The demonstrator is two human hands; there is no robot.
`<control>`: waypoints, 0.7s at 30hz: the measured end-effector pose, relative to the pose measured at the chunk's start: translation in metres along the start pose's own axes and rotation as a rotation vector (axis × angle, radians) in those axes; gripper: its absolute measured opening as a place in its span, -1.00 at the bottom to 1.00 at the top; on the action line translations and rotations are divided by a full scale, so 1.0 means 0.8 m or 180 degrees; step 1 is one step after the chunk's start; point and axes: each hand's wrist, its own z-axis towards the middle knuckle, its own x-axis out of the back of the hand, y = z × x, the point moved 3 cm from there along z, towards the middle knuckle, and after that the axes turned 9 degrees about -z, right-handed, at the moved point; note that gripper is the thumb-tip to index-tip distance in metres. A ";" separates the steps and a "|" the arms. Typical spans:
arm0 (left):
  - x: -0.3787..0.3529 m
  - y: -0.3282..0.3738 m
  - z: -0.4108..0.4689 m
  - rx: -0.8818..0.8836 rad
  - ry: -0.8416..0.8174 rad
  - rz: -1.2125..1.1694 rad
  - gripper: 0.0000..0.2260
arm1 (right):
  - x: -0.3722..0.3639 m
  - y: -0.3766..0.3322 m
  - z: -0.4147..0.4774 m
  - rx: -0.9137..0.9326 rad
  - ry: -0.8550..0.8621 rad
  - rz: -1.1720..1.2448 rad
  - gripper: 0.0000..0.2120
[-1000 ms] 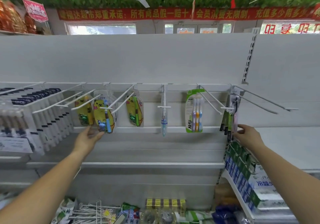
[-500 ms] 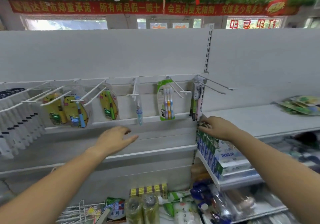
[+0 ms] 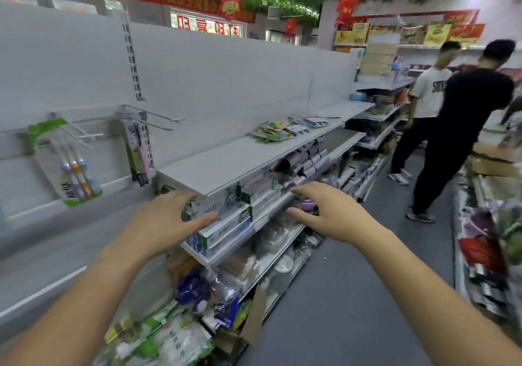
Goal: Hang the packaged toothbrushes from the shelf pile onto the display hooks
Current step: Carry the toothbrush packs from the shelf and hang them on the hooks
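A pile of packaged toothbrushes [image 3: 285, 129] lies on the white shelf [image 3: 226, 159] further right along the aisle. On the left, white display hooks [image 3: 158, 118] stick out of the back panel; one hook carries a green pack of three toothbrushes [image 3: 66, 165], another a dark and pink pack [image 3: 137, 153]. My left hand [image 3: 166, 221] and my right hand [image 3: 330, 210] hover in front of the shelf's near corner with relaxed fingers, holding nothing. Both are well short of the pile.
Boxed toothpaste [image 3: 226, 218] fills the shelf under the white one. Bagged goods [image 3: 169, 334] lie at floor level. Two people [image 3: 463, 117] stand in the grey aisle [image 3: 353, 295] to the right. A rack of goods [image 3: 485, 252] lines the aisle's right side.
My view has swung right, from the hooks toward the shelf and aisle. My left hand left the yellow packs and both hands came forward together, empty.
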 end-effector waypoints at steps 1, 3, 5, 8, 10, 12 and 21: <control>-0.009 0.018 0.005 -0.0102 -0.0006 -0.0069 0.07 | 0.005 0.020 -0.021 -0.0145 -0.0008 -0.0046 -0.38; -0.033 0.051 0.018 -0.0281 -0.0095 -0.0134 0.02 | 0.011 0.052 -0.056 -0.0356 -0.0013 -0.0115 -0.38; -0.056 0.085 0.031 -0.0449 -0.0240 -0.0092 -0.13 | 0.011 0.078 -0.082 -0.0490 -0.0003 -0.0120 -0.44; -0.088 0.123 0.055 -0.0627 -0.0396 0.0077 -0.13 | 0.001 0.118 -0.104 -0.0637 -0.0047 -0.0123 -0.36; -0.112 0.144 0.080 -0.0640 -0.0447 0.0117 -0.10 | -0.008 0.157 -0.112 -0.0767 -0.0063 -0.0053 -0.24; -0.136 0.168 0.108 -0.0568 -0.0469 -0.0023 -0.12 | -0.015 0.204 -0.116 -0.0896 -0.0035 0.0025 -0.23; -0.210 0.312 0.233 -0.0613 -0.0391 0.0009 -0.14 | -0.026 0.401 -0.058 -0.0816 -0.0090 0.0126 -0.26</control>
